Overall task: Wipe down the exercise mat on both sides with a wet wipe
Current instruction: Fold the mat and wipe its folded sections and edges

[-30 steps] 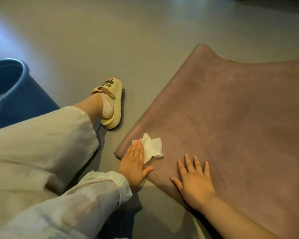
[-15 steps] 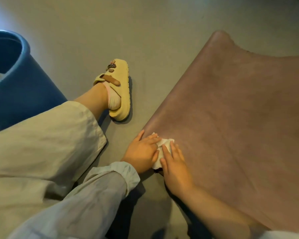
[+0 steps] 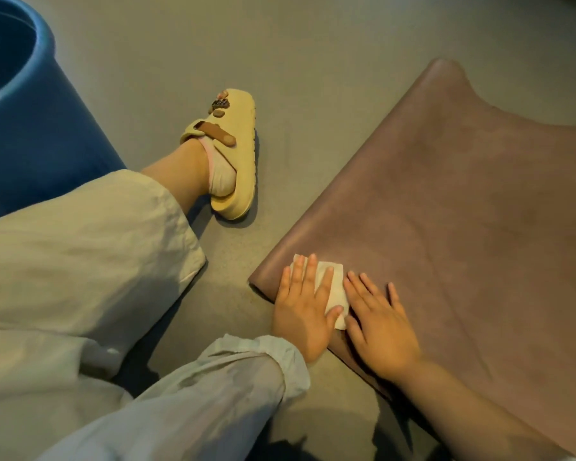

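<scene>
A brownish-purple exercise mat (image 3: 446, 211) lies on the grey floor on the right, its far corner curling up. At its near left corner a white wet wipe (image 3: 336, 286) lies flat on the mat. My left hand (image 3: 303, 314) presses down on the wipe with its fingers spread, covering the wipe's left half. My right hand (image 3: 379, 324) rests flat on the mat right beside the wipe, fingers apart, its thumb side touching the wipe's right edge.
A blue tub (image 3: 30, 128) stands at the far left. My left foot in a yellow sandal (image 3: 233, 151) is on the floor just left of the mat. My pale trouser leg (image 3: 64, 261) fills the lower left.
Both hands were bunching the wipe at the mat's corner; now the wipe is spread flat under my left hand. My right hand has moved off it onto the mat.
</scene>
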A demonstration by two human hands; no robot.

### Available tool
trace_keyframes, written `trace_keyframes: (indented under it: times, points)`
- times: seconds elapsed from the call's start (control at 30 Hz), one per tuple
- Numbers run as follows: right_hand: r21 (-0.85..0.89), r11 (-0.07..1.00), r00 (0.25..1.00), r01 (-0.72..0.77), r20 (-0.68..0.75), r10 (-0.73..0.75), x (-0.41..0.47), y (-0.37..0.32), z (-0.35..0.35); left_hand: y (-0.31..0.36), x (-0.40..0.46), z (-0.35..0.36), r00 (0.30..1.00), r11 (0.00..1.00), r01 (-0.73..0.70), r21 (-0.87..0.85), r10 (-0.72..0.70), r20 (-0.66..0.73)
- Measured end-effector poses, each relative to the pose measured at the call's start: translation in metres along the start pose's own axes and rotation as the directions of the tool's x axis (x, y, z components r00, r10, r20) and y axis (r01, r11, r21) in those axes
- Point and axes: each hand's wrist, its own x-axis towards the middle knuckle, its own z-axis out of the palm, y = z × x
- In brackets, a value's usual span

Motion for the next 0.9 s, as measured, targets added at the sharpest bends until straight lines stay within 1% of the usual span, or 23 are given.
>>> trace_keyframes:
  times: [0.03,0.1,0.17,0.23,0.27,0.33,0.37,0.43,0.47,0.5,0.6,0.67,0.7,0.73,0.8,0.87,0.9]
  points:
    - [-0.022,1.000,1.000,-0.014,0.001,0.014,-0.001,0.006,-0.001,-0.002,0.002,-0.001,1.000,1.000,-0.009,0.015,0.009,-0.007]
    - [-0.054,0.997,0.999,-0.053,0.000,0.053,0.000,0.016,-0.003,-0.017,0.006,-0.002,0.996,0.998,0.002,0.057,0.004,-0.094]
    - [-0.082,0.993,0.996,-0.086,-0.003,0.086,-0.001,0.022,-0.004,-0.033,0.009,-0.004,0.985,0.996,0.094,0.010,-0.091,-0.144]
    - [-0.099,0.988,0.993,-0.119,-0.014,0.118,-0.002,0.025,-0.003,-0.049,0.015,-0.005,0.968,0.970,0.212,-0.121,-0.226,-0.109]
    - [-0.109,0.984,0.990,-0.138,-0.016,0.137,-0.002,0.027,-0.002,-0.054,0.020,-0.004,0.952,0.939,0.280,-0.200,-0.298,-0.066]
    - [-0.122,0.978,0.985,-0.170,-0.019,0.169,-0.003,0.031,-0.001,-0.058,0.026,-0.003,0.930,0.862,0.356,-0.361,-0.366,0.044]
    - [-0.126,0.975,0.983,-0.183,-0.018,0.182,-0.003,0.034,0.000,-0.056,0.025,-0.002,0.920,0.821,0.367,-0.437,-0.389,0.042]
    - [-0.132,0.972,0.981,-0.194,-0.017,0.193,-0.004,0.038,0.000,-0.046,0.013,-0.002,0.892,0.765,0.354,-0.538,-0.449,-0.052]
    - [-0.132,0.972,0.981,-0.192,-0.017,0.192,-0.004,0.039,0.001,-0.038,0.006,-0.001,0.876,0.762,0.370,-0.531,-0.476,-0.073]
    - [-0.131,0.973,0.982,-0.190,-0.017,0.189,-0.004,0.040,0.001,-0.031,0.001,0.001,0.867,0.781,0.392,-0.487,-0.491,-0.090]
    - [-0.135,0.972,0.982,-0.190,-0.014,0.190,-0.002,0.045,0.001,-0.017,0.001,0.015,0.845,0.825,0.488,-0.285,-0.528,-0.081]
    - [-0.136,0.968,0.978,-0.210,-0.025,0.209,0.002,0.051,-0.001,-0.016,0.009,0.017,0.852,0.847,0.502,-0.174,-0.519,-0.072]
    - [-0.128,0.964,0.973,-0.232,-0.033,0.230,0.004,0.055,-0.002,-0.016,0.013,0.017,0.855,0.853,0.502,-0.145,-0.514,-0.064]
    - [-0.118,0.959,0.966,-0.258,-0.042,0.255,0.006,0.059,-0.004,-0.015,0.017,0.017,0.854,0.851,0.506,-0.144,-0.517,-0.055]
    - [-0.101,0.949,0.954,-0.298,-0.056,0.294,0.008,0.063,-0.004,-0.013,0.027,0.015,0.853,0.842,0.503,-0.197,-0.520,-0.044]
    - [-0.090,0.946,0.950,-0.312,-0.051,0.308,0.008,0.062,-0.003,-0.009,0.039,0.011,0.856,0.840,0.479,-0.257,-0.511,-0.074]
    - [-0.084,0.945,0.949,-0.315,-0.046,0.312,0.008,0.061,-0.002,-0.007,0.045,0.009,0.858,0.847,0.459,-0.269,-0.501,-0.113]
